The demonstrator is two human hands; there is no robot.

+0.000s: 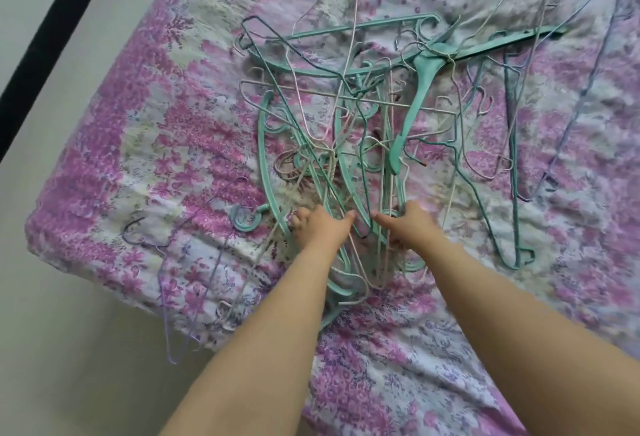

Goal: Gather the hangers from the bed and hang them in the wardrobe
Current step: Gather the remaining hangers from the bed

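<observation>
Hangers [360, 117], teal plastic and thin wire, lie tangled in a heap on the bed [145, 145] with its pink floral sheet. My left hand [320, 226] and right hand [407, 228] both reach into the near edge of the heap, fingers curled around hanger bars there.

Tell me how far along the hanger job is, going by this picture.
Done: nothing that shows; no wardrobe is in view. In hand: the left hand and right hand reach into the near end of the tangled hanger pile on the bed; whether the fingers grip anything is unclear. Left: the whole pile, plus loose ones such as the purple wire hanger at the bed's edge.
</observation>
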